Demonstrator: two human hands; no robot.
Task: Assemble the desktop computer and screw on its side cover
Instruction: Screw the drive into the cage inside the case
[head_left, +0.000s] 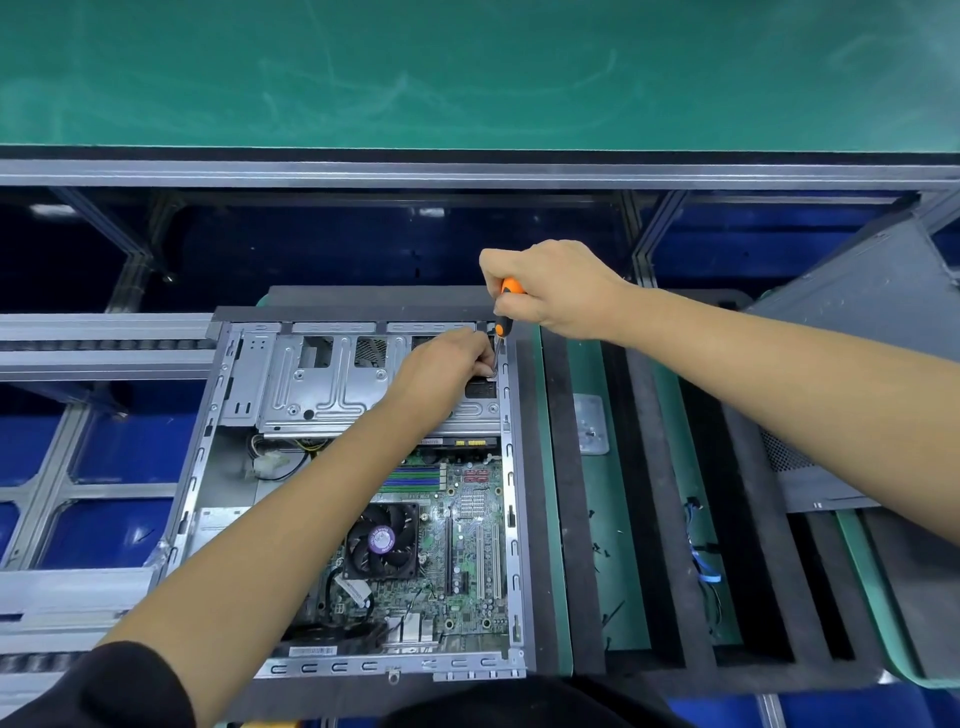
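Lying on its side with the open face up, the desktop computer case (358, 493) rests on a green-matted surface (597, 519), its long axis running from the near edge away toward the far side. The silver drive cage (332, 384) fills the far end, and the motherboard (457, 545) with its black CPU fan (382, 540) occupies the near end. Green and blue memory slots sit just beyond the fan, and long expansion slots run along the board's right side. The frame is bare grey metal with slotted rims.

The right hand (561, 291) wraps its curled fingers around the orange-and-black handle of a screwdriver (503, 322), held nearly upright with the tip pointing down at the far right corner of the drive cage. The left hand (441, 369) reaches across the case, its fingers bunched narrowly at the screwdriver tip; whether they pinch a screw there cannot be told. A black sleeve (104, 686) covers the left upper arm.

To the right of the case, black foam strips (649, 519) run lengthwise across the mat, a small clear plastic tray (591, 423) lies between two of them, and blue cables (706, 561) lie further right. A grey side cover (852, 364) rests tilted at the far right. Behind the case runs an aluminium frame rail (467, 174).
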